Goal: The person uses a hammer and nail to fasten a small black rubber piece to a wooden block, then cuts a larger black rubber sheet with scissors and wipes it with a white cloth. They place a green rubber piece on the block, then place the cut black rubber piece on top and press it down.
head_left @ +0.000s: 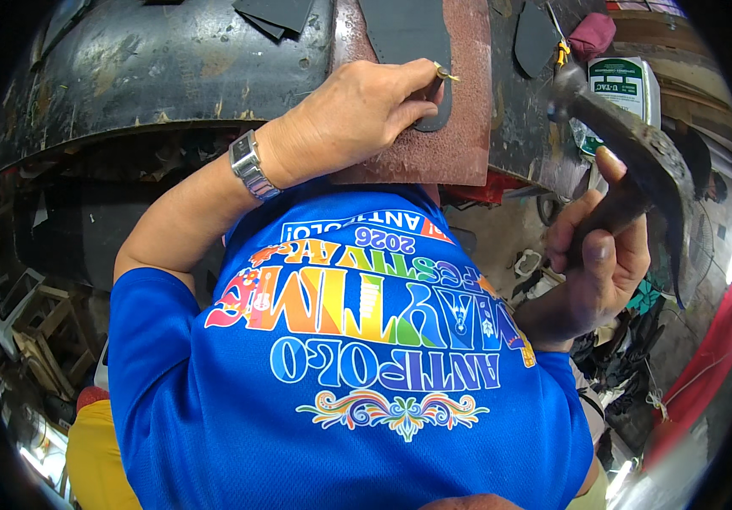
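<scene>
My left hand, with a metal watch on its wrist, pinches a short metal punch between thumb and fingers. It stands over the rounded end of a dark grey sole-shaped piece, where its lower tip is hidden by the hand. That piece lies flat on a reddish-brown board. Raised at the right, my right hand is wrapped round the handle of a hammer. The hammer's dark metal head is above the table's right side, apart from the punch.
The board rests on a worn black table with a curved front edge. Dark cut pieces lie at the back left, and another rounded dark piece lies right of the board. Beyond the hammer stands a white-and-green container, near a maroon cloth.
</scene>
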Motion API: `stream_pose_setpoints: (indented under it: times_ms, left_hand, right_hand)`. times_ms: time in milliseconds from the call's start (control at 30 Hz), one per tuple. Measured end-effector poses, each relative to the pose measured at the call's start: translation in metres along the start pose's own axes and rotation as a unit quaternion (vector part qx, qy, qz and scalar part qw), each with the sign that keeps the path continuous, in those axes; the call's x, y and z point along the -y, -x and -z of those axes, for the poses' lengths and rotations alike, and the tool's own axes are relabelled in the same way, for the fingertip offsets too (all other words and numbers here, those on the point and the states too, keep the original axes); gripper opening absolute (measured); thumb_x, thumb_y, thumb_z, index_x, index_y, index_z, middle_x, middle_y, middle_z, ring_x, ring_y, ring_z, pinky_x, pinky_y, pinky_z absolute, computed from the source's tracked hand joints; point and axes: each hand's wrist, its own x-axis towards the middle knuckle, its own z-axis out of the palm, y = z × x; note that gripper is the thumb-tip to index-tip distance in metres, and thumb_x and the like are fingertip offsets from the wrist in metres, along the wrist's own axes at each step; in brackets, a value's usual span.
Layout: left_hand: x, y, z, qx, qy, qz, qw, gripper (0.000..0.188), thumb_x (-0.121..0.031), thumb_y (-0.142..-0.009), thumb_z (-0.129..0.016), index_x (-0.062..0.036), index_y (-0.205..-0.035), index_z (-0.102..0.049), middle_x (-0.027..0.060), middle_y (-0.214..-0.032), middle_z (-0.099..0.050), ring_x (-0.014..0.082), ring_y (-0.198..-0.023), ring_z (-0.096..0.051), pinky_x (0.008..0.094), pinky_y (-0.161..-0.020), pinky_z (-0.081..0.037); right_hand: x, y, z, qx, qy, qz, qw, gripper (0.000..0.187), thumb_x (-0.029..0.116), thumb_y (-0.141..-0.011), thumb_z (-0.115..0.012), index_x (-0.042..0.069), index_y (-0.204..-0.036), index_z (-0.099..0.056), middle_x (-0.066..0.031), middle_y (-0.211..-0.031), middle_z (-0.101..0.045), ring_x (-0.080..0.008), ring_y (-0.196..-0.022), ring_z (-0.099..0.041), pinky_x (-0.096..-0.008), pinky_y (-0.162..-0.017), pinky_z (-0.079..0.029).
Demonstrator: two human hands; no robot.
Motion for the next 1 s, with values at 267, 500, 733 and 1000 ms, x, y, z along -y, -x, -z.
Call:
stream_pose_setpoints:
  times_ms: [267,500,733,1000]
  left_hand:
    - [-0.009,0.007,-0.008,-0.015,-0.063,-0.078,0.995,0.013,-0.007,-0.093,-0.065,-0.0037,-0.106,-0.06,0.0157,-0.089,-0.067,0.0349,-0.081,-0.069,0.039,-0.069,-0.056]
    - [-0.004,0.005,-0.006,0.004,-0.063,-0.095,0.994,0.019,-0.009,-0.093,-0.059,-0.005,-0.111,-0.055,0.0168,-0.087,-0.066,0.0369,-0.083,-0.069,0.0427,-0.071,-0.056]
    - [0.002,-0.001,-0.004,-0.009,0.053,0.061,0.997,0.015,-0.014,-0.098,-0.063,-0.003,-0.107,-0.058,0.0172,-0.086,-0.07,0.0336,-0.083,-0.072,0.0355,-0.071,-0.056]
    - [-0.003,0.002,-0.005,-0.006,0.012,0.021,1.0,0.014,-0.011,-0.096,-0.066,-0.0033,-0.105,-0.059,0.0168,-0.088,-0.07,0.0341,-0.083,-0.072,0.0357,-0.072,-0.057]
  right_hand:
    - [0.005,-0.005,0.008,0.016,-0.101,0.247,0.964,0.081,0.046,-0.1,-0.059,0.0,-0.154,-0.021,-0.0101,-0.072,-0.056,-0.0116,-0.05,-0.048,-0.0281,-0.044,-0.042]
    - [-0.007,0.005,0.008,0.063,0.321,-0.115,0.938,0.044,0.018,-0.1,-0.063,-0.001,-0.139,-0.055,0.0012,-0.077,-0.055,-0.0053,-0.059,-0.045,-0.0222,-0.055,-0.035]
    - [-0.004,0.01,-0.002,-0.041,0.184,-0.156,0.97,0.046,0.02,-0.104,-0.058,-0.003,-0.143,-0.052,0.0065,-0.066,-0.047,0.0004,-0.051,-0.037,-0.016,-0.047,-0.024]
    - [-0.015,0.006,0.003,-0.005,0.219,-0.112,0.969,0.048,0.02,-0.103,-0.059,-0.004,-0.144,-0.05,0.0053,-0.067,-0.049,0.0003,-0.052,-0.038,-0.0159,-0.047,-0.026]
